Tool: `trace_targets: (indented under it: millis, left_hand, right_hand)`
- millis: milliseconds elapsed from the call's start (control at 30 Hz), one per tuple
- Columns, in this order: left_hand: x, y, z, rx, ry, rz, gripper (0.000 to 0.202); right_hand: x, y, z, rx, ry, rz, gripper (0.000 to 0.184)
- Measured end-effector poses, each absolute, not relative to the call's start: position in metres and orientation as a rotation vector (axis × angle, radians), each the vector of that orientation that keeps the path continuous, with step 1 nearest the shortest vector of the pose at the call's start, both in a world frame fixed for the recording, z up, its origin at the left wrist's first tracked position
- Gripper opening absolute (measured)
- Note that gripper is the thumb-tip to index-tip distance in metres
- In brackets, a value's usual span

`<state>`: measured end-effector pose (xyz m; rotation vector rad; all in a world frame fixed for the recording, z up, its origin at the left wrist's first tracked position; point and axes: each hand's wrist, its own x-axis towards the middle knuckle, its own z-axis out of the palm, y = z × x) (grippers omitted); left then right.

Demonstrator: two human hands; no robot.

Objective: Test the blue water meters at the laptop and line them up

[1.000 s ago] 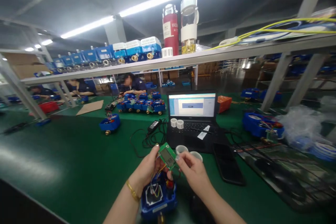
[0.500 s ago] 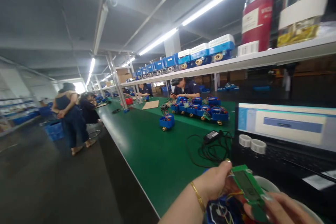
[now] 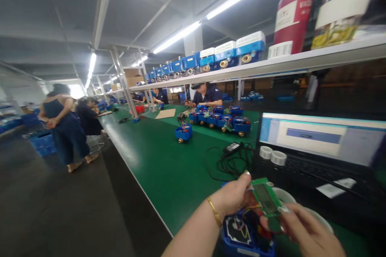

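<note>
Between my two hands is a small green circuit board with a grey display (image 3: 265, 197), tilted toward me. My left hand (image 3: 235, 196), with a gold bracelet at the wrist, grips its upper left edge. At the lower right end, my right hand (image 3: 304, 225) pinches the board between thumb and fingers. Coloured wires run down from the board to an open blue housing (image 3: 239, 245) beneath my hands. Inside that housing a dark part in a pale frame shows; my hands and the board cover some of it.
A laptop (image 3: 313, 136) stands at right, with two white label rolls (image 3: 278, 158) on it. A power adapter (image 3: 232, 148) and its cable lie left of it. Several blue wired units (image 3: 217, 119) stand farther back. Overhead runs a shelf (image 3: 289, 65) with a red flask (image 3: 292, 18). Co-workers sit beyond.
The camera view has turned slightly, so the scene sits farther left and more of the blue housing shows. Both hands still hold the display board.
</note>
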<state>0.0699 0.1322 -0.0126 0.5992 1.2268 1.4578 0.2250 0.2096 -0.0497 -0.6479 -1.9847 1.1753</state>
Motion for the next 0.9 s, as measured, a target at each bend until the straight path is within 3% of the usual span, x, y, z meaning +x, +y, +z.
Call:
trace_targets:
  millis: [200,900]
  left_hand:
    - [0.072,0.120,0.010,0.738,1.064,1.426,0.066]
    - [0.073,0.116,0.021,0.817,1.049,1.329,0.072]
  right_hand:
    - [0.216,0.185,-0.016,-0.585,-1.717,1.378,0.042]
    - [0.213,0.183,-0.017,-0.501,-1.644,1.491,0.037]
